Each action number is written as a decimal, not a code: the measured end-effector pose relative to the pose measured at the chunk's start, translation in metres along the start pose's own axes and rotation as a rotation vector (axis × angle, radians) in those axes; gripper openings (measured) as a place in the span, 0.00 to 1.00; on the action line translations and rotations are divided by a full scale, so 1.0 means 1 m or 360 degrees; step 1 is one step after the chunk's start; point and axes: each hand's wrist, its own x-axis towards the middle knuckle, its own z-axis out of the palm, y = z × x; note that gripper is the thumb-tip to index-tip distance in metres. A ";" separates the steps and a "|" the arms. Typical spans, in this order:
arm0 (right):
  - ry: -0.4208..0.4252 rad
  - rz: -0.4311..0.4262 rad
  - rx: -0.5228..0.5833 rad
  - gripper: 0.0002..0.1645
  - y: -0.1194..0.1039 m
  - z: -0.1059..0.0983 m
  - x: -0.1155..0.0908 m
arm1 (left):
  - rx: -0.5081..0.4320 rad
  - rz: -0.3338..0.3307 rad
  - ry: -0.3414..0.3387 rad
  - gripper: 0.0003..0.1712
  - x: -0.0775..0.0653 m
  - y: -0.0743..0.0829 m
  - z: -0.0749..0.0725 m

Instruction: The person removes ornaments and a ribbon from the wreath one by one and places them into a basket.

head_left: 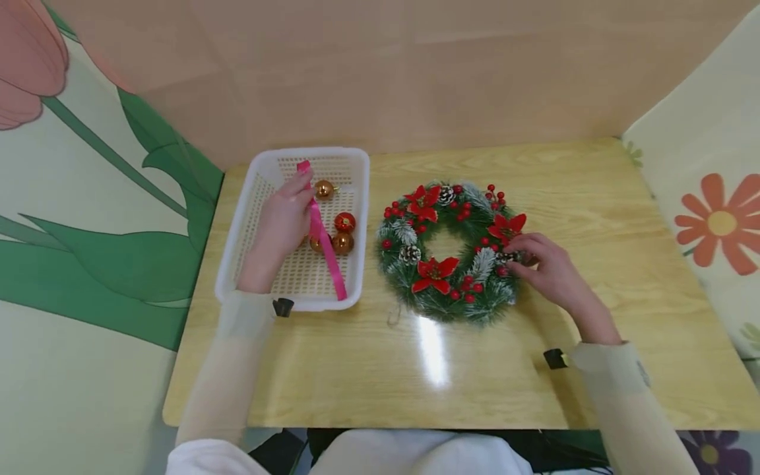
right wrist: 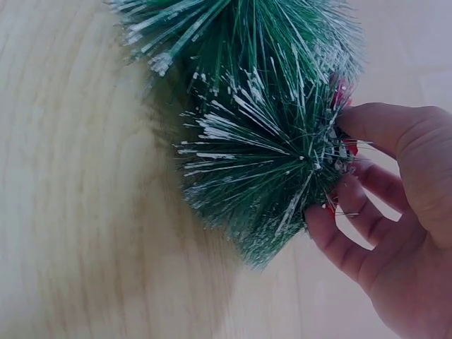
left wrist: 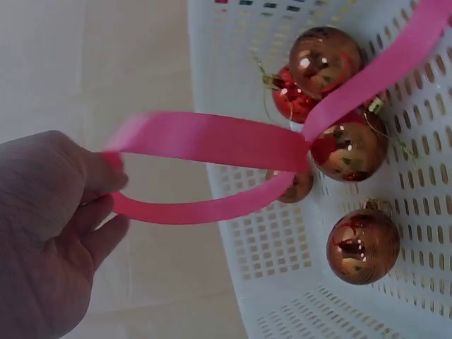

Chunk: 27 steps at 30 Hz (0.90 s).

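A loop of pink ribbon (left wrist: 212,139) hangs from my left hand (head_left: 284,214), pinched between thumb and fingers above the white basket (head_left: 361,264). Its loose tail drops across the basket to the near rim. On the table lies a round green wreath (head_left: 394,290) with red poinsettias (head_left: 435,275), berries and frosted pine cones (head_left: 410,254). At the wreath's right side, my right hand (head_left: 549,274) has its thumb and curled fingers around a pine cone (head_left: 509,257), which they partly hide. Frosted green needles (right wrist: 247,155) stick out beside these fingertips in the right wrist view.
Inside the basket are several shiny copper baubles (left wrist: 363,246) and a red one (head_left: 345,222). The basket stands left of the wreath on the wooden table (head_left: 623,264). A brown backdrop (head_left: 415,79) rises behind, with patterned panels at both sides.
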 end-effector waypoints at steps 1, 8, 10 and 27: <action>-0.0009 -0.0003 -0.0003 0.19 -0.001 0.001 0.002 | 0.0015 -0.0003 -0.0044 0.21 0.001 -0.002 0.002; -0.0061 -0.0004 -0.0019 0.17 -0.003 0.002 0.015 | -0.0043 -0.0044 -0.0271 0.30 0.001 -0.005 0.004; -0.0070 0.0002 -0.0021 0.17 -0.003 0.001 0.016 | -0.0070 -0.0052 -0.0313 0.30 0.000 -0.004 0.004; -0.0200 0.0010 -0.0094 0.14 -0.015 -0.015 0.030 | -0.0250 0.0049 -0.0324 0.28 -0.026 0.018 -0.027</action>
